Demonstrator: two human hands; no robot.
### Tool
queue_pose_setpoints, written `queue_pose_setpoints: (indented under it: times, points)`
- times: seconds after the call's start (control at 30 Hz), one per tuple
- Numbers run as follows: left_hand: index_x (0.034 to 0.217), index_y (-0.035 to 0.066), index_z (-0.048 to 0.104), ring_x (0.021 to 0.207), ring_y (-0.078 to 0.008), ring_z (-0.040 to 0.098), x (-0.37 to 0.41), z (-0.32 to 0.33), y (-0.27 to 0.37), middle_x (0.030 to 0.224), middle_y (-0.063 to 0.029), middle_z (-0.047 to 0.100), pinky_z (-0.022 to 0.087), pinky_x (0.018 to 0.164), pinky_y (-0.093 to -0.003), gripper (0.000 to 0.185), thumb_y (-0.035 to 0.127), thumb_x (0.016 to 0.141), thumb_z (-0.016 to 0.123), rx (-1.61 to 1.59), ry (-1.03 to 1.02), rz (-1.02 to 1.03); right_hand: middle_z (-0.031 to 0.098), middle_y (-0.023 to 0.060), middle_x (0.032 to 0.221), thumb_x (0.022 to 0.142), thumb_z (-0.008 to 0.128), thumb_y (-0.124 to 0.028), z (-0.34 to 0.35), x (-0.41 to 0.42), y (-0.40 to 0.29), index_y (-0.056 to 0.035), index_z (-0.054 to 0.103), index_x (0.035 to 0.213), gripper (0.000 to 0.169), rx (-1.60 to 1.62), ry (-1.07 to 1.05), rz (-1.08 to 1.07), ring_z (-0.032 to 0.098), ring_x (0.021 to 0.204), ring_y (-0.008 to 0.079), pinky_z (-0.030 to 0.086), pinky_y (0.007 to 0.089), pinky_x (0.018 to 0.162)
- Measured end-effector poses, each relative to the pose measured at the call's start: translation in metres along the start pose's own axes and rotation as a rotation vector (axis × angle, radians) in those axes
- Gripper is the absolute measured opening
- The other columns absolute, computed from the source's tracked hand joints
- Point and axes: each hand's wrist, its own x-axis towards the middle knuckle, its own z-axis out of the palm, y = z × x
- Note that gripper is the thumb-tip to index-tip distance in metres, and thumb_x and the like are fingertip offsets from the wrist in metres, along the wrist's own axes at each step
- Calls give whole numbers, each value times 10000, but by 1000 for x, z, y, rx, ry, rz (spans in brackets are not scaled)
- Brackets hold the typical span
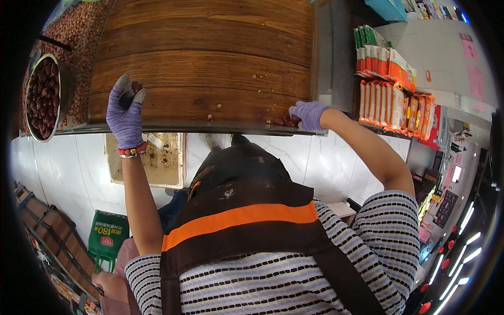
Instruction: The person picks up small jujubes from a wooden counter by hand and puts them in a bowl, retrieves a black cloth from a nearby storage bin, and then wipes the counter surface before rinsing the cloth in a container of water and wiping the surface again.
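Observation:
My left hand (126,108), in a purple knit glove with grey fingertips, pinches a dark red dried date (136,87) above the left part of a brown wooden board (197,67). My right hand (311,115), in a like glove, rests at the board's near right corner. Its fingers curl over several dried red dates (284,120); whether it grips one is hidden. At the far left, a metal bowl (60,98) full of dark red dates stands beside a heap of small brown nuts or beans (78,51).
Small crumbs lie on the board, and a glass rim (177,129) runs along its near edge. Orange and green packets (388,104) stand to the right. On the white tiled floor below is a stained foam box (167,173). Another person, with a green bag (107,232), is at the lower left.

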Motion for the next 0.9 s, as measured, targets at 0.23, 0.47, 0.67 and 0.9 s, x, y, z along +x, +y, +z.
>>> queue_pose_setpoints:
  times: [0.23, 0.47, 0.67, 0.9]
  points:
    - [1232, 17, 569, 988, -150, 617, 0, 0, 2, 1095, -77, 638, 510, 905, -285, 459, -74, 797, 685, 5, 10, -19, 613, 196, 1059, 816, 600, -153, -7, 3, 2, -60, 563, 1105, 305, 56, -52, -44, 604, 984, 374, 487, 438, 805]
    - [1225, 15, 573, 989, -149, 620, 1, 2, 1, 1115, -75, 637, 514, 906, -284, 453, -70, 795, 689, 53, 41, -35, 630, 181, 1053, 857, 562, -221, -2, 9, 13, -56, 549, 1144, 331, 77, -130, -79, 599, 991, 366, 472, 431, 825]
    - [1226, 14, 572, 999, -147, 618, 1, -1, -2, 1121, -73, 637, 515, 907, -280, 451, -65, 798, 690, 57, 27, -50, 626, 175, 1046, 865, 554, -256, -8, 11, 15, -64, 530, 1178, 368, 224, -216, -49, 593, 989, 342, 460, 414, 831]
    - [1231, 18, 571, 1003, -142, 616, 1, 1, 1, 1134, -75, 631, 520, 898, -275, 455, -55, 799, 694, 41, 51, -16, 625, 179, 988, 876, 541, -241, -6, 1, 7, -63, 533, 1106, 291, 373, -121, -92, 598, 925, 350, 461, 418, 806]
